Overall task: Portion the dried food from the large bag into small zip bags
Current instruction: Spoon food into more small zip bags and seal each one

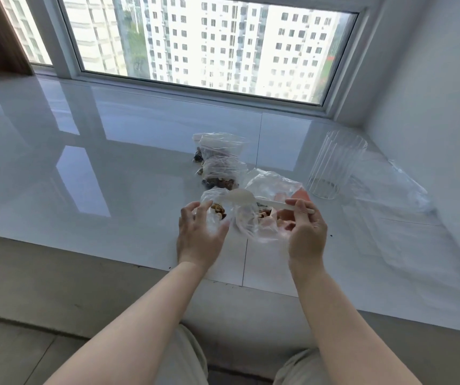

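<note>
Near the counter (112, 168) edge, the left hand (199, 237) holds a small zip bag (217, 209) open while the right hand (305, 232) pinches a white spoon (244, 197) over the large bag (267, 209), evidently mid-scoop; next, tipping food squarely into the mouth.

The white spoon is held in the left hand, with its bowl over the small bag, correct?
Not quite. The head view shows the white spoon held in the right hand, not the left. Its bowl is over the small bag, which the left hand holds.
</note>
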